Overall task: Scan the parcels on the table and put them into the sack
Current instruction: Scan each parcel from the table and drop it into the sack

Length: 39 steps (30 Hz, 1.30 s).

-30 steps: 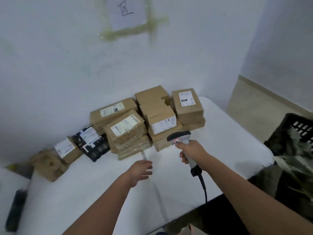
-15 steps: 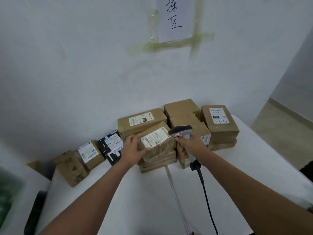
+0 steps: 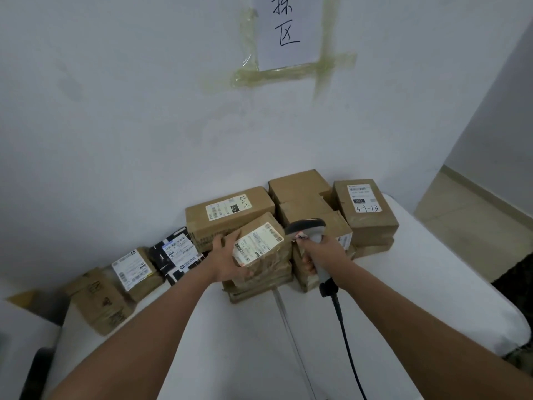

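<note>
Dim, even indoor light with a bluish cast, source out of view; soft shadows under the parcel stack on the white table; wide-angle bowing at edges; overall softness, label print smeared, both forearms blurred toward the bottom corners.

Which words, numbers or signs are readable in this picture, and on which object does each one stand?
"拣区": handwritten on the paper sign taped to the wall.
"3-1-13": handwritten on the label of the right-hand box.
"032": printed on that same label.
"270": on the label of the long box; the handwriting beside it is unclear.
All other parcel labels: too small or blurred to read.
</note>
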### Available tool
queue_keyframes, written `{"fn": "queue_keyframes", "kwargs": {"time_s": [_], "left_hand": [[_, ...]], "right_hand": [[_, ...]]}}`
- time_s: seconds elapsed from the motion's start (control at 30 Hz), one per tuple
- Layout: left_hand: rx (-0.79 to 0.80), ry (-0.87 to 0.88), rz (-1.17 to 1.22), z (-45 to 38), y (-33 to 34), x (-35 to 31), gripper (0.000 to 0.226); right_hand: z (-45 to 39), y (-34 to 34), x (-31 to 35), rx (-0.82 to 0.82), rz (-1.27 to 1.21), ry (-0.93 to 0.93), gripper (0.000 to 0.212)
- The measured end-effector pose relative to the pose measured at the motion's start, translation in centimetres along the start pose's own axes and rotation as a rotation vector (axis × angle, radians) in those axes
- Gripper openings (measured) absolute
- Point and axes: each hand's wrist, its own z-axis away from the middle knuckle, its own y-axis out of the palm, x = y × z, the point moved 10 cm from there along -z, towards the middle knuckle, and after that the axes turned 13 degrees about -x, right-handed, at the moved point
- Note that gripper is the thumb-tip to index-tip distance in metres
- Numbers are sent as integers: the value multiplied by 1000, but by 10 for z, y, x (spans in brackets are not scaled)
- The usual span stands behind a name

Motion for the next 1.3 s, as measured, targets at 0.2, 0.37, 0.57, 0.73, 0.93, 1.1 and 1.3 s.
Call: {"fn": "queue_keyframes", "kwargs": {"time_s": [0.2, 0.37, 0.57, 0.73, 0.93, 1.1, 1.3], "left_hand": [[-8, 114, 4, 26, -7, 8, 123], [53, 147, 23, 59, -4, 3, 122], [191, 176, -31, 97, 35, -25, 119], [271, 234, -129, 126, 94, -62, 116], [441, 320, -166, 162, 187, -116, 112], [428, 591, -289, 169, 231, -176, 97], [-59, 298, 38, 146, 214, -202, 78]], "right_hand": [[13, 0, -11, 47, -24, 5, 34], [32, -13, -20, 28, 0, -6, 35], [44, -27, -51, 83, -87, 54, 32], [53, -62, -99, 99, -60, 132, 25], [61, -128, -168, 59, -57, 225, 29], [64, -177, -210, -11, -62, 275, 29], [70, -212, -234, -53, -43, 296, 34]]}}
